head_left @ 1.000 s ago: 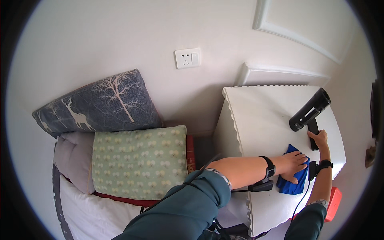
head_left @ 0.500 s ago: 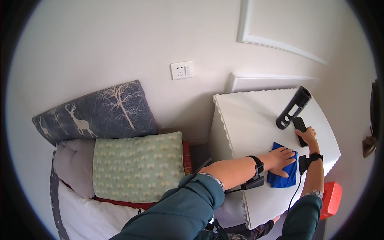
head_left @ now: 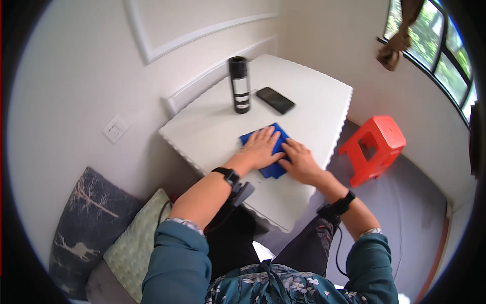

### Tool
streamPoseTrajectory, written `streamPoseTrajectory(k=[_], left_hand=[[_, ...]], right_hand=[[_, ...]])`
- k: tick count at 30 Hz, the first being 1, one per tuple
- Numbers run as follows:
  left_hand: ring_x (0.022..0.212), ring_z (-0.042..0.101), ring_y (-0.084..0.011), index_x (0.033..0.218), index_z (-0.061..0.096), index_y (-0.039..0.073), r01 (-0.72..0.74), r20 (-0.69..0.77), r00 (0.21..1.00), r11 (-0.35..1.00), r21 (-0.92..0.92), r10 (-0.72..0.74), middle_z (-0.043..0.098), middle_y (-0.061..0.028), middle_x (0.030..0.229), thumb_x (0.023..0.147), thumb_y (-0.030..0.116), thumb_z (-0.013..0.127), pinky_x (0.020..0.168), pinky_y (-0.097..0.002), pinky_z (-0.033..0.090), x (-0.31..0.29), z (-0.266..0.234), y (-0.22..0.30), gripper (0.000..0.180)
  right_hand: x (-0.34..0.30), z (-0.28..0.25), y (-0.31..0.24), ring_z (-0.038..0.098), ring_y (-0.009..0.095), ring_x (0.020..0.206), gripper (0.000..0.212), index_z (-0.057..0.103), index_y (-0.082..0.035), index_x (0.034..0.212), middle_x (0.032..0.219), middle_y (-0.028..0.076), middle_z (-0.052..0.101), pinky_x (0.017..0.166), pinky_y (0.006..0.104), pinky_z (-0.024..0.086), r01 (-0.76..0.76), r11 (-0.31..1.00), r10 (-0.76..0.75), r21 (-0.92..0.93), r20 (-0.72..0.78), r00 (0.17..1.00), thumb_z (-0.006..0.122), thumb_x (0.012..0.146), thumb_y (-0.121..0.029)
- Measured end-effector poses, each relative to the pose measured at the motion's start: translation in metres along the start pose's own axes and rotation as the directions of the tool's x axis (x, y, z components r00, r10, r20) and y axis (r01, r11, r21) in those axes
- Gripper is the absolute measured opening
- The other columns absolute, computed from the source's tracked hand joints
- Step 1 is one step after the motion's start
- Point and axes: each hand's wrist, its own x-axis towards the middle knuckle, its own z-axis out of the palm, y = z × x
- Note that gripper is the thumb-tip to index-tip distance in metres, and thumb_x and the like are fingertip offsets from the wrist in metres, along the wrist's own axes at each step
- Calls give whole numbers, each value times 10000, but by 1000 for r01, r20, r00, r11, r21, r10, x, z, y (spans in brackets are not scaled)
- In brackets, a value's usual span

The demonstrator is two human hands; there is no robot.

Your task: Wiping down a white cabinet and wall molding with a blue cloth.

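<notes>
A folded blue cloth (head_left: pixel 274 171) lies on the white table with the scalloped edge (head_left: pixel 212 134). My left hand (head_left: pixel 260 148) rests flat on top of it, fingers stretched out. From the right, my right hand (head_left: pixel 301 161) reaches onto the cloth's right side; its fingers are extended, close to the left thumb. Neither hand is closed around anything. Beyond the cloth, a black smartphone (head_left: pixel 275 100) lies face up. To its left stands a black bottle with a clear section (head_left: pixel 240 86).
On the floor right of the table stands a red plastic stool (head_left: pixel 387 133). A dark patterned cushion (head_left: pixel 88 228) and a green pillow (head_left: pixel 132 243) lie at lower left. The wall has a socket (head_left: pixel 115 128); at upper right hangs a brown curtain (head_left: pixel 395 48) by a window (head_left: pixel 425 35).
The view has swung to the right. My right hand has let go of the phone and come over to the cloth. My left hand still lies on the cloth.
</notes>
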Motion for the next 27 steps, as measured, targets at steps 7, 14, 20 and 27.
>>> streamPoseTrajectory(k=[7, 14, 20, 27], left_hand=[[1468, 161, -371, 1514, 235, 31, 44, 30, 999, 999, 28, -45, 190, -241, 1573, 930, 474, 507, 1193, -475, 129, -17, 28, 4, 781], [1476, 71, -395, 1533, 89, 12, 61, 168, 983, 996, 58, -70, 63, -242, 1589, 975, 378, 470, 1190, -465, 83, -15, 27, -3, 769], [1492, -19, -356, 1539, -2, 18, -60, 279, 960, 984, 168, 11, -24, -217, 1601, 1002, 355, 440, 1192, -447, 33, -5, 41, 5, 772], [1494, -36, -347, 1541, -43, 36, -97, 276, 959, 990, 103, 65, -57, -205, 1605, 964, 417, 514, 1190, -444, 28, 3, 43, 10, 888]], right_hand=[[-24, 46, -18, 440, 390, 1297, 477, 542, 68, 1231, 1342, 274, 492, 1089, 575, 266, -41, 998, 27, -51, -247, 969, 517, 810, -156], [-27, 53, -26, 338, 429, 1386, 628, 462, 170, 1300, 1401, 337, 429, 1172, 545, 151, -97, 989, 61, -114, -280, 958, 480, 821, -235], [-34, 48, -20, 333, 468, 1378, 614, 441, 182, 1315, 1367, 363, 449, 1175, 564, 126, -152, 980, 119, -125, -237, 964, 444, 875, -246], [-35, 34, -20, 306, 481, 1387, 649, 373, 197, 1353, 1388, 371, 414, 1175, 554, 134, -229, 973, 222, -5, -229, 948, 443, 886, -248]])
